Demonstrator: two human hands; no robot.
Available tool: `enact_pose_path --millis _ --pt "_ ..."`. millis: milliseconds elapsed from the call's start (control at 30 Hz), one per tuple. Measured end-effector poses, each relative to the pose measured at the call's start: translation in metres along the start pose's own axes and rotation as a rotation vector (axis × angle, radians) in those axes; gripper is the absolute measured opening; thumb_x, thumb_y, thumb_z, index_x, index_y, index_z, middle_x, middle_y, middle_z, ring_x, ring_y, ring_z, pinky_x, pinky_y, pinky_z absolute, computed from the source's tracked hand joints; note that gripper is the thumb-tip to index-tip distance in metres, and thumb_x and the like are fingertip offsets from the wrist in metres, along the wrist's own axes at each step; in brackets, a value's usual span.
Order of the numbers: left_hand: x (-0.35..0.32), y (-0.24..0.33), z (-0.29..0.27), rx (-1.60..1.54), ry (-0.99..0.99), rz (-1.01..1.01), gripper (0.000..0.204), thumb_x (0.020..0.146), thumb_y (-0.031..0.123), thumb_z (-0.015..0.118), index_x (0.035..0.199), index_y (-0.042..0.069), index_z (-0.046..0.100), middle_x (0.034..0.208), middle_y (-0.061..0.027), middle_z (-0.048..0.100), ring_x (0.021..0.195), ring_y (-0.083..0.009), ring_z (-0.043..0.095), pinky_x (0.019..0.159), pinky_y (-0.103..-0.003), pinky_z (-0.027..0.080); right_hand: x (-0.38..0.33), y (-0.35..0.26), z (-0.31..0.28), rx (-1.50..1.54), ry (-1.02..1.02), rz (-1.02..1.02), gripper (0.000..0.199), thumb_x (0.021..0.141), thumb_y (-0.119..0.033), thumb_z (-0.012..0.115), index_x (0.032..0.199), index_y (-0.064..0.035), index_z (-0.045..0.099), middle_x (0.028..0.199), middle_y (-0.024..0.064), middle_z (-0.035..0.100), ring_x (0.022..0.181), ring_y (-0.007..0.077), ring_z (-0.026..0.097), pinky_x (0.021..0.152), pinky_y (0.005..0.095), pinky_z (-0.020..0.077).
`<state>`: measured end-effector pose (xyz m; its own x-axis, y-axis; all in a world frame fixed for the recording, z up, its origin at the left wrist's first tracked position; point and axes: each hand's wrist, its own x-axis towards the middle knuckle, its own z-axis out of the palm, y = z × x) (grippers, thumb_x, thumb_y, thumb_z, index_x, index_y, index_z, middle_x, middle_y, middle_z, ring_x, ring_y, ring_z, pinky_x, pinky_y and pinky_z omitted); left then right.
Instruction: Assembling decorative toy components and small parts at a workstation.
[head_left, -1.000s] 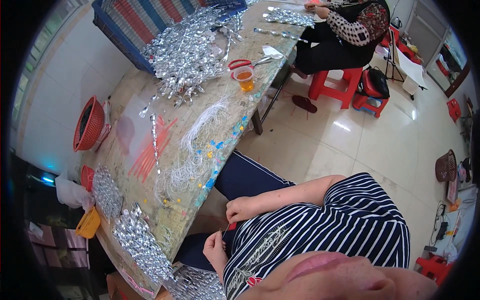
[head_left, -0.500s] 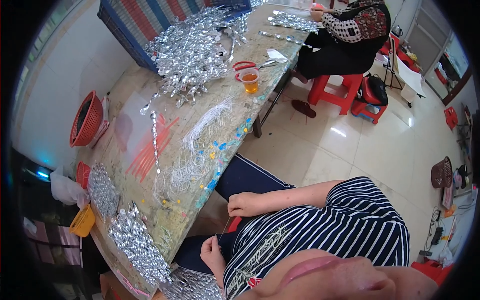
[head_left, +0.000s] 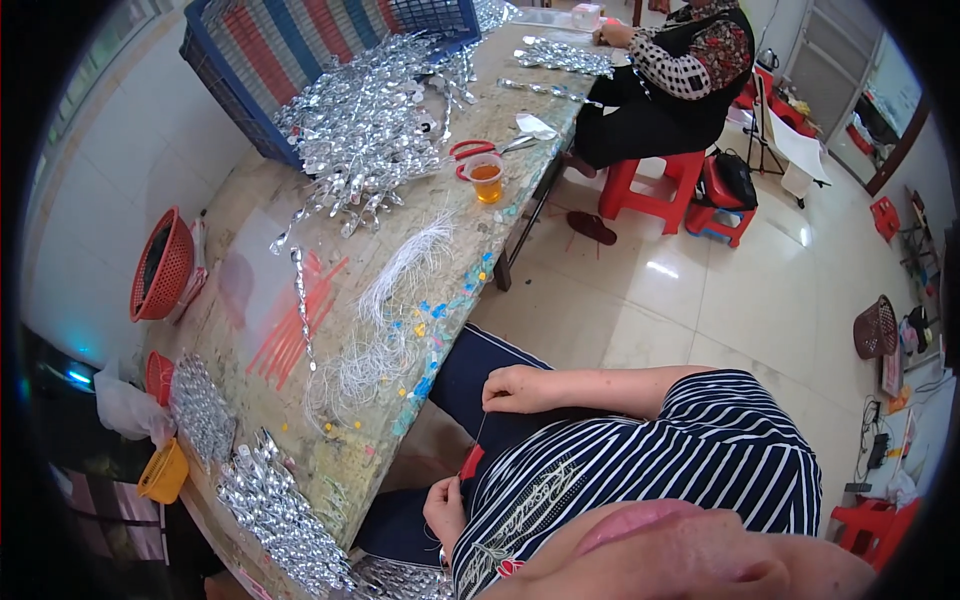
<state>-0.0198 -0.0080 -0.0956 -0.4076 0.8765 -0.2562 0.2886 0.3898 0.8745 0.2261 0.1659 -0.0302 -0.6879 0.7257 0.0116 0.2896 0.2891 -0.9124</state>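
Observation:
Over my lap, my right hand (head_left: 515,388) is closed in a pinch on a thin pale thread (head_left: 481,431). The thread runs taut to my left hand (head_left: 445,510), whose fingertips are pinched at its other end. Between the hands, behind the thread, shows a red patch (head_left: 470,462); what it belongs to is hidden. On the table beside me lie loose white threads (head_left: 405,265), a tangle of more white threads (head_left: 370,370), red-pink strips (head_left: 290,335) and one twisted silver foil strand (head_left: 303,310).
A blue crate (head_left: 240,110) spills silver foil strands (head_left: 370,125) across the table (head_left: 300,460). Red scissors (head_left: 470,150) and a cup of amber liquid (head_left: 487,180) stand near the edge. More foil piles (head_left: 275,515) lie at the near end. A co-worker sits on a red stool (head_left: 655,185).
My hands have drawn back toward my body and moved farther apart, so a longer stretch of thread shows between them. The whole view has shifted slightly.

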Motion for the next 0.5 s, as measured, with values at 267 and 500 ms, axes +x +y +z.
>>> enact_pose_path --millis 267,500 --pt "0.005 -0.018 0.001 0.102 -0.002 0.027 0.016 0.082 0.015 0.065 0.086 0.000 0.067 0.069 -0.0076 0.063 0.059 -0.0102 0.054 0.057 -0.026 0.045 0.003 0.008 0.006 -0.050 0.016 0.060 0.022 0.082 -0.023 0.061 0.085 -0.0017 0.064 0.086 0.0150 0.060 0.083 0.0288 0.060 0.075 0.0355 0.0467" --pt "0.007 -0.015 0.001 0.083 -0.022 0.000 0.016 0.083 0.016 0.064 0.086 0.000 0.066 0.066 -0.0076 0.062 0.056 -0.0106 0.053 0.055 -0.026 0.044 0.010 0.010 0.007 -0.094 -0.008 0.043 0.019 0.084 -0.022 0.061 0.086 -0.0029 0.063 0.084 0.0123 0.059 0.081 0.0253 0.059 0.074 0.0333 0.0469"
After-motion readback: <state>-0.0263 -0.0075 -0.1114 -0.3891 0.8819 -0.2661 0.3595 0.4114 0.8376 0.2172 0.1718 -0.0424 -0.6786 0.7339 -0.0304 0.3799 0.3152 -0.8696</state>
